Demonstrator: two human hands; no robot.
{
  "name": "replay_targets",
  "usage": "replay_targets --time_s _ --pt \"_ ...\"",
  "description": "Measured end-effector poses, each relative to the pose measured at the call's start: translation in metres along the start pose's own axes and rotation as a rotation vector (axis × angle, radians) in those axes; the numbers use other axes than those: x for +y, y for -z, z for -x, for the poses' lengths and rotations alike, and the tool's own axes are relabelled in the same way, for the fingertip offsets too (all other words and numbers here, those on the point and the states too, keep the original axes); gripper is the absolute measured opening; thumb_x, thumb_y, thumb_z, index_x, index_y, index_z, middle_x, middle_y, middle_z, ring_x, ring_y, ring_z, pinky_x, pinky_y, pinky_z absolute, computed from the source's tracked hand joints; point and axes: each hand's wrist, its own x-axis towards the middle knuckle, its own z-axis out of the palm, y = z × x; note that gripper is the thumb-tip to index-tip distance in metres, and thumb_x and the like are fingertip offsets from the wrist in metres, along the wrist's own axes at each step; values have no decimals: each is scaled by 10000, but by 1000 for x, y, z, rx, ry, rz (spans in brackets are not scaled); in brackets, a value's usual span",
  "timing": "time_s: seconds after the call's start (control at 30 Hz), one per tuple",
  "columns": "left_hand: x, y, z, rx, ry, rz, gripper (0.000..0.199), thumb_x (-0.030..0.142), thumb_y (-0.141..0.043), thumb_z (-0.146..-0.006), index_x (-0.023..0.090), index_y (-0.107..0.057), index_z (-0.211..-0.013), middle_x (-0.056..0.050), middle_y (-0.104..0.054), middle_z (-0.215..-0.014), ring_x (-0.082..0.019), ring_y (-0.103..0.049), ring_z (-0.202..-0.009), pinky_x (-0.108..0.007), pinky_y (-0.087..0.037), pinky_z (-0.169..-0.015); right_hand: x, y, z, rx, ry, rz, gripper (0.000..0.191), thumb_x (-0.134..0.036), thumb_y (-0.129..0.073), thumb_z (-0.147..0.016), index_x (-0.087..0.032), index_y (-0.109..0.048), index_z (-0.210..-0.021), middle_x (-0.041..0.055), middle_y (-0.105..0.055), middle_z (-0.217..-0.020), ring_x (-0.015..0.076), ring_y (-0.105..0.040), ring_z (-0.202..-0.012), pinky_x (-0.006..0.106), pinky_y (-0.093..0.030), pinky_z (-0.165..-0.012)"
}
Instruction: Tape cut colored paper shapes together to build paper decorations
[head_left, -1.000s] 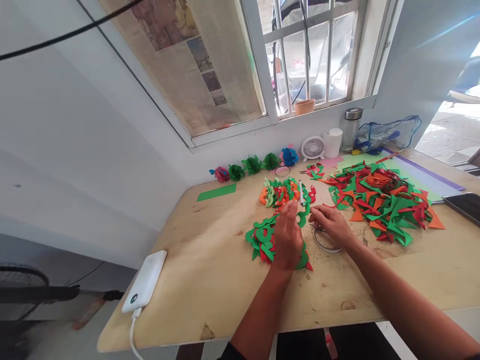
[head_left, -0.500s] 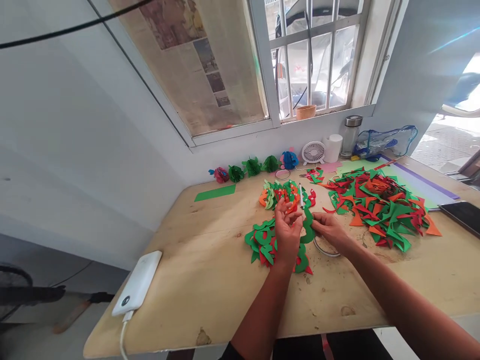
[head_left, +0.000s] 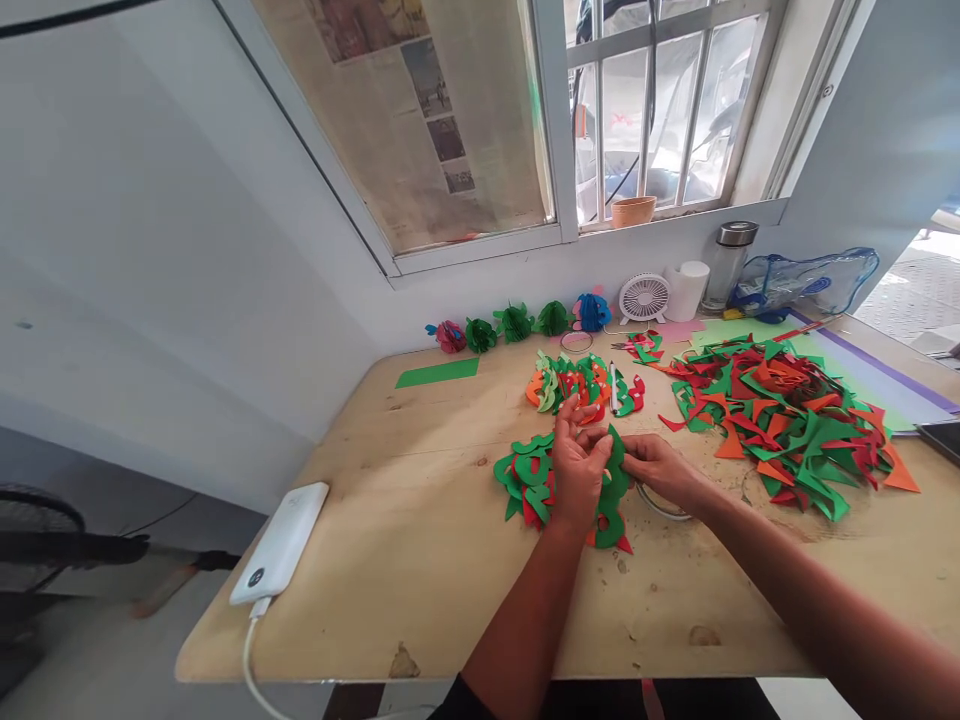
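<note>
A green curvy paper cut-out (head_left: 616, 478) is held upright between my two hands, above the middle of the table. My right hand (head_left: 660, 468) pinches its right edge between thumb and fingers. On its left side, my left hand (head_left: 576, 472) has its thumb against the paper and its fingers curled, partly hiding it. Beneath and to the left of my left hand lies a pile of green and red paper cut-outs (head_left: 525, 475). Just beyond my fingers sits a second heap of green, red and orange cut-outs (head_left: 574, 380), with a white pen (head_left: 613, 388) at its right.
Red, green and orange paper scraps (head_left: 795, 420) fill the right side. A roll of tape (head_left: 664, 505) lies under my right hand. Folded paper figures (head_left: 516, 322), a small fan (head_left: 645, 298) and a glass bottle (head_left: 729, 268) line the wall. A white power bank (head_left: 281, 545) lies left.
My left thumb and fingers have closed in on the green cut-out, which has turned slightly. My right hand keeps its pinch. The whole view has shifted a little.
</note>
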Motion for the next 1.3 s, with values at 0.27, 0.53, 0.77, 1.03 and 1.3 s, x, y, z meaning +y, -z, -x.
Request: replay_targets --time_s 0.27,0.53,0.77,1.03,1.3 --pt "-6 1 2 55 60 71 657 84 -625 -664 273 -459 -1271 -68 -563 -1162 -82 -571 -759 -192 -485 -671 4 10 3 2 1 53 311 -454 -587 -779 -149 -614 -725 -12 -544 -614 92 -448 -557 223 -354 -525" --pt "-8 -3 6 -49 175 194 682 62 -652 -642 275 -464 -1261 -62 -577 -1175 -57 -548 -731 -189 -467 -678 1 23 2 430 -9 -69 341 -467 -651 -703 -167 -648 -866 14 -627 -726 86 -472 -551 235 -377 -521" --pt "-13 -7 10 -152 197 209 678 75 -665 -641 259 -454 -1259 -71 -579 -1174 -55 -550 -716 -206 -454 -693 2 19 1 445 -6 -182 312 -433 -690 -674 -165 -645 -827 -22 -574 -623 72 -450 -525 218 -364 -503" --pt "-12 -8 11 -160 203 190 661 66 -651 -645 256 -462 -1249 -68 -581 -1156 -59 -549 -724 -210 -455 -705 4 21 1 516 -26 -167 315 -431 -728 -636 -170 -634 -783 -25 -562 -632 75 -453 -534 218 -361 -501" --pt "-11 -8 12 -172 212 172 650 67 -649 -644 247 -477 -1244 -63 -583 -1141 -55 -536 -727 -195 -461 -699 8 23 0 504 -14 -146 313 -443 -721 -645 -170 -579 -698 -51 -499 -558 68 -405 -494 223 -327 -478"
